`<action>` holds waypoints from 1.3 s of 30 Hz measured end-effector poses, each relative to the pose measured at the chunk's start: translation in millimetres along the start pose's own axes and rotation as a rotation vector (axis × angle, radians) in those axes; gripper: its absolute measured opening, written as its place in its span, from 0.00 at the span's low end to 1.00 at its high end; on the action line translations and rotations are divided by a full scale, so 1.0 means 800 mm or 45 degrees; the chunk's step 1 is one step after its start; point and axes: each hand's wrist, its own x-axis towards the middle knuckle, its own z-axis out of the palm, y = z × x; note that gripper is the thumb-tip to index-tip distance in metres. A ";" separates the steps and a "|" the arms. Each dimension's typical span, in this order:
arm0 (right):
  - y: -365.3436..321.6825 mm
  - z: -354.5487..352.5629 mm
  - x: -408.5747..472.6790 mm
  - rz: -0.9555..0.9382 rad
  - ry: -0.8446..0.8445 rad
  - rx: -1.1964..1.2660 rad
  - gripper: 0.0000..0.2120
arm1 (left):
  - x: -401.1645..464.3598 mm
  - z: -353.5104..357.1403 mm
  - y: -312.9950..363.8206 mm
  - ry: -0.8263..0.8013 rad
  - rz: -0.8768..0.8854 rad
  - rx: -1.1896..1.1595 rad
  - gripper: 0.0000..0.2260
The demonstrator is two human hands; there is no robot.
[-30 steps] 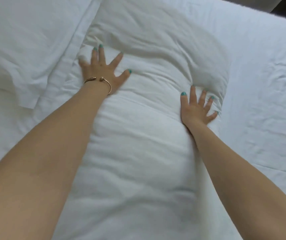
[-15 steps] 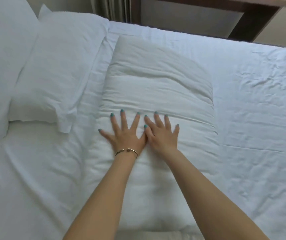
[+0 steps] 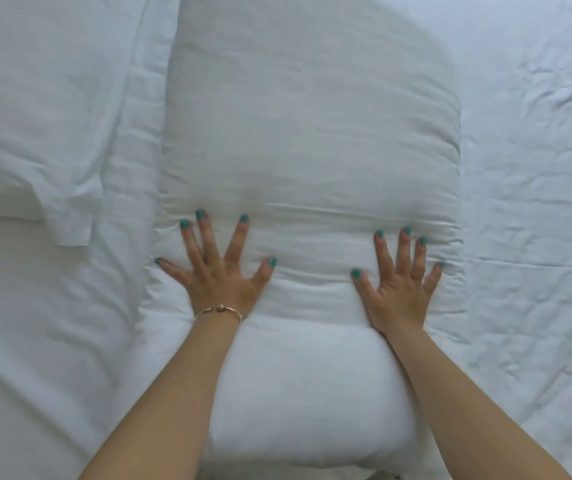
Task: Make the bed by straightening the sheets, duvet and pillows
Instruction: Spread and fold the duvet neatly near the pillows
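We are smoothing the pillow [image 3: 305, 140] that is lying lengthwise in the middle of the bed, so the step in hand looks like flattening and squaring the pillows, with sheet and duvet work still to judge.

At the far left a second pillow [image 3: 35, 109] is lying flat, its loose case flap [image 3: 69, 220] hanging toward us over the sheet [image 3: 17, 323]. A narrow strip of creased sheet is separating it from our pillow.

Our left hand [image 3: 215, 271] is pressing palm-down near the pillow's left edge, fingers spread wide and straight, holding nothing; a thin bracelet [image 3: 218, 310] is sitting at the wrist. Between the hands a fold is running across the case, and the near end of the pillow is bulging up between our forearms. Our right hand [image 3: 400, 285] is pressing flat in the same way near the right edge, fingers straight and slightly fanned, gripping nothing.

To the right, open wrinkled sheet is stretching to the frame's edge, so there is plenty of room on that side and less on the left. The bed's own edges are out of view.

Next, we judge, the move is calling for even palm pressure pushed outward and away to chase the cross fold out, then a turn of the pillow to sit beside its neighbour.
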 end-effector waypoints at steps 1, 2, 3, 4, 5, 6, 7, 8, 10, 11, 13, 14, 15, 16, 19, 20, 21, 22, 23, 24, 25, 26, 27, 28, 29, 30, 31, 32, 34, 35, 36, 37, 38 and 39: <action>0.003 0.008 0.004 -0.016 0.015 0.014 0.34 | 0.003 0.004 0.001 0.009 0.006 0.011 0.34; 0.007 0.013 0.006 -0.028 0.023 0.015 0.34 | 0.004 0.008 0.001 0.014 0.006 0.017 0.34; 0.010 0.017 0.007 -0.032 0.028 0.010 0.34 | 0.004 0.011 0.002 0.015 0.003 0.015 0.35; 0.012 0.018 0.008 -0.029 0.038 0.007 0.34 | 0.004 0.011 0.003 0.013 0.001 0.012 0.35; 0.011 0.016 0.008 -0.030 0.043 0.006 0.34 | 0.003 0.009 0.005 0.013 -0.001 0.011 0.35; 0.007 0.012 0.008 -0.037 0.036 -0.002 0.34 | 0.002 0.004 0.005 0.009 -0.008 0.007 0.34; 0.004 0.004 0.005 -0.037 0.020 -0.012 0.33 | 0.001 -0.004 0.005 0.002 -0.014 -0.001 0.34; 0.000 -0.005 0.002 -0.023 -0.001 -0.020 0.33 | 0.001 -0.015 0.006 0.005 -0.014 -0.008 0.34; -0.010 -0.029 -0.011 0.055 -0.057 0.023 0.32 | -0.006 -0.044 0.012 -0.006 -0.032 -0.044 0.33; -0.018 -0.038 -0.023 0.104 -0.084 0.084 0.30 | -0.018 -0.059 0.020 -0.030 -0.050 -0.086 0.33; -0.042 -0.044 -0.069 0.147 -0.073 0.201 0.29 | -0.068 -0.078 0.040 -0.051 -0.008 -0.127 0.33; -0.055 -0.041 -0.102 0.114 -0.053 0.194 0.29 | -0.103 -0.079 0.047 -0.029 0.060 -0.097 0.33; -0.063 -0.032 -0.136 0.040 -0.035 0.135 0.30 | -0.137 -0.074 0.049 -0.005 0.126 -0.029 0.33; -0.063 -0.020 -0.164 -0.050 -0.038 0.048 0.31 | -0.162 -0.067 0.043 0.029 0.157 0.040 0.33; -0.012 0.001 -0.190 -0.139 -0.076 -0.080 0.32 | -0.179 -0.047 -0.006 0.097 0.115 0.139 0.35; 0.017 0.002 -0.189 -0.095 -0.105 -0.099 0.32 | -0.179 -0.044 -0.022 0.100 0.111 0.168 0.35; 0.048 0.002 -0.190 -0.025 -0.137 -0.133 0.32 | -0.179 -0.042 -0.035 0.109 0.110 0.193 0.35; 0.079 0.001 -0.192 0.058 -0.159 -0.160 0.32 | -0.180 -0.040 -0.043 0.113 0.102 0.206 0.35; 0.108 -0.001 -0.195 0.147 -0.201 -0.163 0.32 | -0.181 -0.039 -0.047 0.104 0.085 0.209 0.35; 0.130 -0.003 -0.200 0.236 -0.266 -0.135 0.32 | -0.183 -0.038 -0.049 0.090 0.061 0.207 0.35; 0.144 -0.005 -0.205 0.312 -0.334 -0.089 0.32 | -0.183 -0.038 -0.050 0.078 0.030 0.200 0.35; 0.151 -0.008 -0.208 0.357 -0.387 -0.042 0.32 | -0.182 -0.039 -0.052 0.071 -0.015 0.187 0.35; 0.154 -0.013 -0.210 0.366 -0.419 -0.002 0.31 | -0.183 -0.040 -0.055 0.064 -0.078 0.167 0.35; 0.151 -0.018 -0.210 0.347 -0.423 0.025 0.31 | -0.184 -0.042 -0.058 0.055 -0.154 0.140 0.36; 0.144 -0.024 -0.210 0.304 -0.371 0.039 0.31 | -0.185 -0.045 -0.063 0.038 -0.221 0.108 0.36; 0.133 -0.029 -0.208 0.217 -0.263 0.047 0.32 | -0.186 -0.048 -0.067 0.014 -0.267 0.076 0.36; 0.120 -0.034 -0.205 0.100 -0.143 0.055 0.33 | -0.186 -0.050 -0.069 -0.015 -0.292 0.047 0.37; 0.105 -0.036 -0.200 -0.019 -0.062 0.067 0.33 | -0.185 -0.051 -0.070 -0.041 -0.304 0.027 0.37; 0.077 -0.029 -0.185 -0.147 -0.007 0.072 0.32 | -0.182 -0.052 -0.068 -0.068 -0.312 0.007 0.38; 0.067 -0.021 -0.177 -0.126 -0.028 0.071 0.32 | -0.180 -0.049 -0.068 -0.070 -0.321 -0.008 0.38; 0.060 -0.011 -0.169 -0.082 -0.047 0.066 0.32 | -0.178 -0.044 -0.068 -0.070 -0.335 -0.023 0.38; 0.058 0.000 -0.164 -0.042 -0.051 0.059 0.32 | -0.176 -0.038 -0.068 -0.066 -0.342 -0.029 0.38; 0.058 0.012 -0.160 -0.025 -0.042 0.050 0.32 | -0.174 -0.030 -0.068 -0.061 -0.337 -0.024 0.38; 0.059 0.024 -0.156 -0.026 -0.039 0.039 0.32 | -0.172 -0.020 -0.069 -0.055 -0.331 -0.013 0.38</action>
